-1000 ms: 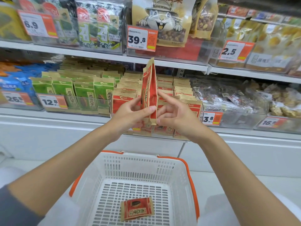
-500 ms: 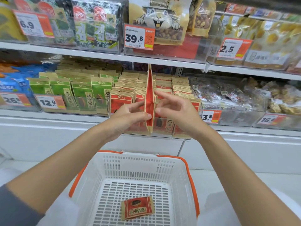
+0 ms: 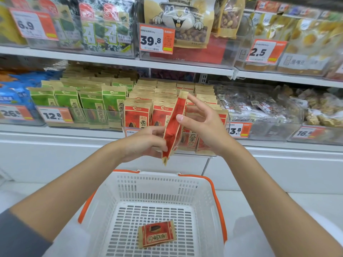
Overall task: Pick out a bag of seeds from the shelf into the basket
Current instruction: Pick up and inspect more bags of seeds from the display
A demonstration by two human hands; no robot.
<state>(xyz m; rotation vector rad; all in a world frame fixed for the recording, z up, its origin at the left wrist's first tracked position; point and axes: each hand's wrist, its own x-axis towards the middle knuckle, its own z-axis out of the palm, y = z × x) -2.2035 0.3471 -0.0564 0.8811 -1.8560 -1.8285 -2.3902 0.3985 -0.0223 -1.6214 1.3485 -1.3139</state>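
The left hand [image 3: 146, 141] is holding the red seed bag [image 3: 175, 123] by its low end, with fingers curling round it. The bag is tilting, its top leaning right, up in the air in front of the shelf [image 3: 92, 130] and above the far edge of the white basket [image 3: 185, 179]. The right hand [image 3: 206, 125] is spreading its fingers wide just right of the bag, thumb tip beside it. Another red bag [image 3: 156, 234] is lying flat in the basket's near part.
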